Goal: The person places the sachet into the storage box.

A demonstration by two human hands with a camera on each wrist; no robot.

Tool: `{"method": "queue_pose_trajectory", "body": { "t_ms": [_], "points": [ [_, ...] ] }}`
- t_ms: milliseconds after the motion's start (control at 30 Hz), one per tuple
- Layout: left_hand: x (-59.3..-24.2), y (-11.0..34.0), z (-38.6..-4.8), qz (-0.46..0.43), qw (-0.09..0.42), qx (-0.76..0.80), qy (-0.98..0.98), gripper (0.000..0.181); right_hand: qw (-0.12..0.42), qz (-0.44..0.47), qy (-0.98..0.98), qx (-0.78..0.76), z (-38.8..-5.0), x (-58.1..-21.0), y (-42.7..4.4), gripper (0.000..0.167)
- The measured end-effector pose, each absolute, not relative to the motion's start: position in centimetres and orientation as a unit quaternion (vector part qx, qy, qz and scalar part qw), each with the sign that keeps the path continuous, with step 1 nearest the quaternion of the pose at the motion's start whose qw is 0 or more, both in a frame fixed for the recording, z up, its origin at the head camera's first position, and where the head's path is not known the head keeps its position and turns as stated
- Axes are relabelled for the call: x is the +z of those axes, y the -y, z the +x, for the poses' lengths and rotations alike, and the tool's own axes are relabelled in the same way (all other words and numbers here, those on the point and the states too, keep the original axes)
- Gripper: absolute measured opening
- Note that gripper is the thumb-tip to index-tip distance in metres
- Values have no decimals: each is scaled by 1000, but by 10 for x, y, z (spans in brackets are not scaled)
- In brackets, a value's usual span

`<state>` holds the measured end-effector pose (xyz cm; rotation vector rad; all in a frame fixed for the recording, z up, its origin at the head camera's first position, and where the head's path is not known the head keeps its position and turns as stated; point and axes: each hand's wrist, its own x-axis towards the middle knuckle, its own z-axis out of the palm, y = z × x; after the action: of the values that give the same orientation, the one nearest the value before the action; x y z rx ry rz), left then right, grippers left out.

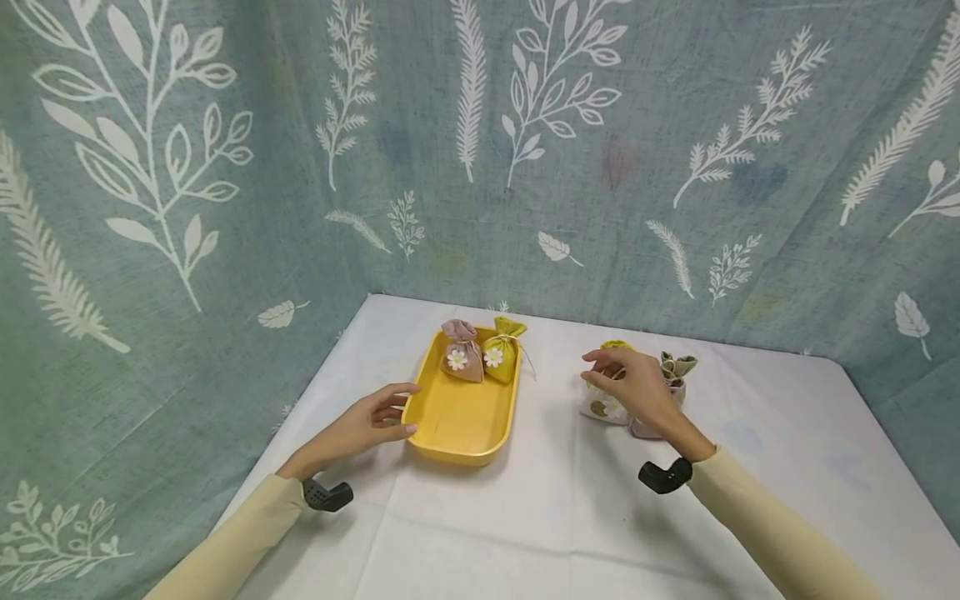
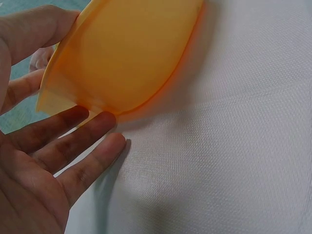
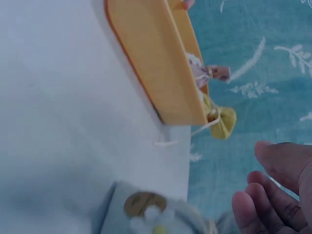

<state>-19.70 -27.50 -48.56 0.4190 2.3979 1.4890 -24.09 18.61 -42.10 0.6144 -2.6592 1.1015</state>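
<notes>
A pink pouch point(image 1: 463, 363) and a green pouch point(image 1: 502, 362) sit in a yellow tray point(image 1: 459, 421), apparently done; more pouches point(image 1: 598, 409) on the tabletop point(image 1: 525, 533) at right seem left to do. The left hand point(image 1: 367, 423) touches the tray, fingers loosely spread; the right hand point(image 1: 639, 385) hovers by those pouches, fingers parted and empty

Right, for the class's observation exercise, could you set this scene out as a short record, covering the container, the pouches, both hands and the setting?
Container: yellow tray
Inside: mauve pouch and yellow-green pouch, side by side at the far end, both with white flowers
Right of tray: pale pouch; other pouches partly hidden, count unclear
Left hand: touching the tray's left side
Right hand: near the pale pouch, nothing visible between thumb and fingers; contact unclear
Surface: white cloth
Backdrop: blue-green fabric, white leaf prints
</notes>
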Motion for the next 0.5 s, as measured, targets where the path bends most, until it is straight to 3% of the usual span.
{"method": "queue_pose_trajectory", "body": {
  "t_ms": [500],
  "points": [
    [-485, 274, -198, 142, 143, 522, -829, 70, 89, 128, 911, 381, -224, -439, -234, 32]
  ]
}}
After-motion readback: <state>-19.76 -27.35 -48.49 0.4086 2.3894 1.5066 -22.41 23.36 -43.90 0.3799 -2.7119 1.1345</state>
